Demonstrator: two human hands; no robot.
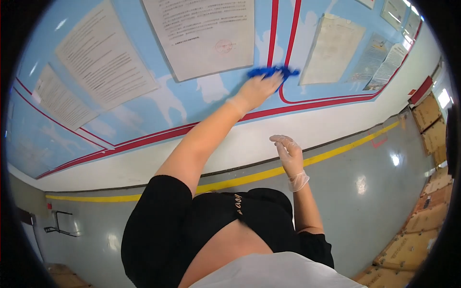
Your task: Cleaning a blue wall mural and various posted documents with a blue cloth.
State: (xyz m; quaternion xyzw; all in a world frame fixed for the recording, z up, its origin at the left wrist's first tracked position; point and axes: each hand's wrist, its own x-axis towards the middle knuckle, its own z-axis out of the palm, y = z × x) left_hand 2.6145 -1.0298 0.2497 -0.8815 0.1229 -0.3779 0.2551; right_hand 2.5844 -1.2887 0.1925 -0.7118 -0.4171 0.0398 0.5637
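Note:
My left hand (260, 90), in a thin clear glove, reaches up to the wall board (201, 103). It presses a bunched blue cloth (287, 72) against the light-blue surface, between two hanging sheets and over a pair of red stripes. The large white printed sheet (206, 43) hangs just left of the cloth; to its right is a cream sheet (332, 50). My right hand (290, 156), also gloved, is held in front of the wall's white lower part. Its fingers are loosely bent and slightly apart from the thumb, with nothing visible in them.
More printed sheets (106, 55) hang at the board's left, and others (384, 67) at its right. A yellow line (240, 181) runs along the grey floor beside the wall. Cardboard boxes (408, 247) are stacked at the right. A black metal frame (60, 225) stands at the far left.

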